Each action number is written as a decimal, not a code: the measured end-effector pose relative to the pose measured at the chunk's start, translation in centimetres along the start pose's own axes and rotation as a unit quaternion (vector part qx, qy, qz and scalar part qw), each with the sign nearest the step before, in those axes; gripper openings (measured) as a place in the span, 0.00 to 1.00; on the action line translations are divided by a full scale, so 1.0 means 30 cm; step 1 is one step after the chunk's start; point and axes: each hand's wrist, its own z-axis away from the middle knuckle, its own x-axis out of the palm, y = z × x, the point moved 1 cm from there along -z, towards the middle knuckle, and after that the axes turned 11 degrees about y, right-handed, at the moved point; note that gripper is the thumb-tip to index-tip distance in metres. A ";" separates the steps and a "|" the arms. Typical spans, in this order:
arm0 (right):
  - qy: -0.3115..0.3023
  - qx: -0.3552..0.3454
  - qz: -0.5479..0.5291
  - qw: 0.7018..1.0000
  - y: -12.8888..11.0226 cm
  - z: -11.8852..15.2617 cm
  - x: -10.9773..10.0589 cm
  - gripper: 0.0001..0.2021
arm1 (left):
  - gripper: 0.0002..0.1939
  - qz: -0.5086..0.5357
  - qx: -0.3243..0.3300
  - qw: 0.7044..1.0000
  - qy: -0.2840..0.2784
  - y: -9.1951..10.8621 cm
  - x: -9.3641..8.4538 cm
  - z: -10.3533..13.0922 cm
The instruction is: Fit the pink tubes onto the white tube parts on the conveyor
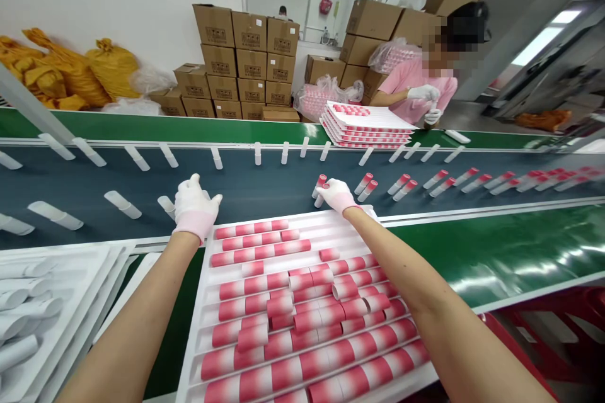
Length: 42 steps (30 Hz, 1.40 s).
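The right hand [338, 194] partly hides a red-topped tube [325, 189].

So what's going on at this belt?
A person in white gloves works over a dark belt lined with white tubes. The right hand has its fingertips on the red end of a tube; the left hand is spread beside a plain one. Below them, a white tray holds loose red-and-white sleeves, some piled across others. Across the belt, a co-worker in pink stands by stacked trays.
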 end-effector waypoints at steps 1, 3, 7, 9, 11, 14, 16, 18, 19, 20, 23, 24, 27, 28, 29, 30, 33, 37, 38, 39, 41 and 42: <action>-0.002 0.006 0.012 1.000 0.008 -0.008 0.011 0.09 | 0.40 0.024 -0.016 0.999 -0.024 -0.019 0.034 -0.012; 0.010 0.019 0.028 0.999 0.032 0.010 0.003 0.19 | 0.36 0.070 -0.039 0.995 -0.066 -0.047 0.089 -0.019; 0.064 -0.136 0.060 0.987 0.099 0.173 -0.081 0.24 | 0.35 0.114 -0.054 0.988 -0.092 -0.081 0.138 -0.020; -0.007 -0.314 0.073 0.946 0.131 0.291 -0.105 0.15 | 0.32 0.129 -0.059 0.985 -0.094 -0.090 0.138 -0.031; -0.118 -0.420 0.081 0.896 0.161 0.396 -0.105 0.16 | 0.21 0.149 -0.053 0.982 -0.103 -0.093 0.124 -0.043; -0.166 -0.434 0.100 0.880 0.187 0.476 -0.092 0.23 | 0.11 0.192 -0.025 0.976 -0.104 -0.075 0.067 -0.035; -0.152 -0.420 0.096 0.889 0.191 0.484 -0.088 0.20 | 0.15 0.255 -0.002 0.964 -0.079 -0.042 0.005 0.008; -0.150 -0.407 0.067 0.899 0.193 0.474 -0.087 0.13 | 0.21 0.380 0.021 0.923 -0.058 0.008 -0.066 0.085; -0.154 -0.396 0.051 0.904 0.195 0.467 -0.086 0.11 | 0.23 0.454 0.030 0.889 -0.055 0.037 -0.100 0.135; -0.158 -0.383 0.040 0.909 0.197 0.460 -0.084 0.10 | 0.24 0.515 0.034 0.854 -0.071 0.066 -0.131 0.189; -0.156 -0.348 -0.008 0.924 0.191 0.445 -0.085 0.15 | 0.25 0.581 0.004 0.794 -0.176 0.144 -0.187 0.351; -0.141 -0.332 -0.046 0.931 0.182 0.443 -0.091 0.19 | 0.25 0.578 -0.014 0.785 -0.223 0.165 -0.195 0.399; -0.088 -0.250 -0.228 0.937 0.121 0.445 -0.120 0.28 | 0.24 0.513 -0.053 0.781 -0.352 0.213 -0.210 0.505; -0.081 -0.219 -0.293 0.927 0.093 0.448 -0.129 0.27 | 0.23 0.482 -0.054 0.785 -0.386 0.226 -0.216 0.527; -0.081 -0.192 -0.356 0.911 0.063 0.452 -0.135 0.25 | 0.21 0.453 -0.047 0.787 -0.416 0.238 -0.225 0.544; -0.088 -0.173 -0.416 0.889 0.033 0.457 -0.138 0.23 | 0.21 0.430 -0.032 0.787 -0.442 0.249 -0.235 0.556; -0.114 -0.134 -0.540 0.823 -0.034 0.465 -0.133 0.17 | 0.25 0.395 0.012 0.769 -0.502 0.268 -0.267 0.568; -0.159 -0.145 -0.558 0.801 -0.048 0.457 -0.131 0.13 | 0.28 0.403 0.003 0.737 -0.543 0.251 -0.277 0.551; -0.166 -0.152 -0.555 0.801 -0.042 0.453 -0.135 0.13 | 0.29 0.405 -0.003 0.731 -0.549 0.243 -0.275 0.544; -0.171 -0.156 -0.552 0.801 -0.035 0.448 -0.140 0.13 | 0.28 0.402 -0.006 0.732 -0.550 0.236 -0.272 0.537; -0.180 -0.161 -0.546 0.802 -0.023 0.442 -0.148 0.13 | 0.28 0.384 0.003 0.750 -0.538 0.228 -0.268 0.525; -0.189 -0.163 -0.546 0.800 -0.019 0.441 -0.150 0.13 | 0.28 0.373 0.013 0.763 -0.528 0.228 -0.267 0.522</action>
